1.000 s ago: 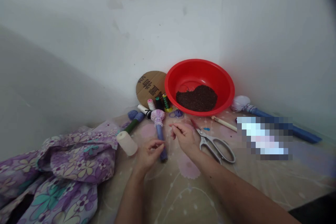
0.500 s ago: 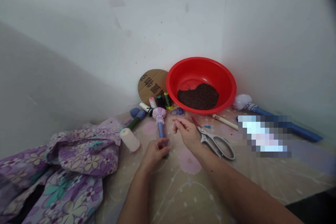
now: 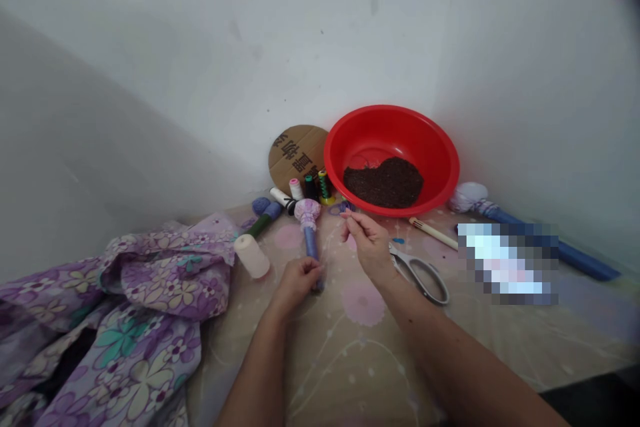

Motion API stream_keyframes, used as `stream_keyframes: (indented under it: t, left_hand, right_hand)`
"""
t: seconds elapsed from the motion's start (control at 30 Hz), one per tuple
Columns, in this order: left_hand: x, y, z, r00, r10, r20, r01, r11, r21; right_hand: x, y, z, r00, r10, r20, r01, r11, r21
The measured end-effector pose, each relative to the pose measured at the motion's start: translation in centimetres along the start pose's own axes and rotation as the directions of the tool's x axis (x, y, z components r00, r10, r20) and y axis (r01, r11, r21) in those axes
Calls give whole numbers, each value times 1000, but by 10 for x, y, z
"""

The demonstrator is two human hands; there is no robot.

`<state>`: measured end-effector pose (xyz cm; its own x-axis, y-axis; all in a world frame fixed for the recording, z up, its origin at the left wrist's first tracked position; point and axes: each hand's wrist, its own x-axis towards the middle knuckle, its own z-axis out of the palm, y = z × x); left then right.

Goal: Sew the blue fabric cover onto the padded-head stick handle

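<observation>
My left hand [image 3: 300,279] is closed round the lower part of a blue-wrapped stick [image 3: 311,240], which has a round head covered in pink and purple cloth [image 3: 307,211]. To the right of the stick, my right hand [image 3: 367,240] is raised with its thumb and forefinger pinched together; whatever is between them is too small to make out. Silver-handled scissors [image 3: 423,273] lie just right of my right hand, their blades hidden behind it. A cone of white thread [image 3: 252,257] lies left of the stick.
Behind stand a red basin [image 3: 435,173] holding dark material [image 3: 385,182], a cardboard disc [image 3: 295,153] and several thread spools [image 3: 310,187]. Flowered fabric [image 3: 160,293] is heaped at left. A second blue stick with a white head [image 3: 470,199], a beige stick [image 3: 434,233] and a blurred-out object [image 3: 507,263] lie at right.
My right hand has moved slightly right, away from the stick, and now covers the scissors' blades. My left hand stays on the stick. The whole view has shifted a little.
</observation>
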<state>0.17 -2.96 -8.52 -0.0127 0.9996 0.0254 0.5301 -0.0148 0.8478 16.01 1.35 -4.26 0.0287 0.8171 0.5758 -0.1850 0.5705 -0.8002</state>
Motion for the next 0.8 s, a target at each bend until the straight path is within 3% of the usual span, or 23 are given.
stream_keyframes:
  t: [0.13,0.3,0.4,0.5,0.57,0.67,0.8]
  left_hand:
    - [1,-4,0,1000,7,-12,-8,995,-102]
    - [0,-5,2,1000,-1,-17,0,996,-94]
    - [-1,-9,0,999,15,-32,-17,998,-66]
    - [-3,-12,-4,999,26,28,-24,999,-46]
    - [-5,-12,-8,996,21,91,-17,999,-45]
    - [-7,-12,-13,989,14,150,-4,998,-67]
    - [-8,-12,-18,974,6,224,19,994,-111]
  right_hand:
    - [-2,0,0,1000,-25,17,26,998,-55]
    - [-2,-1,-3,996,-87,5,86,978,-188]
    - [-2,1,-3,1000,-25,-2,24,969,-247]
    - [-5,4,2,994,112,-6,-110,961,-253]
    - [-10,6,7,970,238,44,-222,948,-228]
    - [-26,10,13,892,417,174,-386,904,-186]
    - [-51,22,10,800,556,226,-512,829,-227]
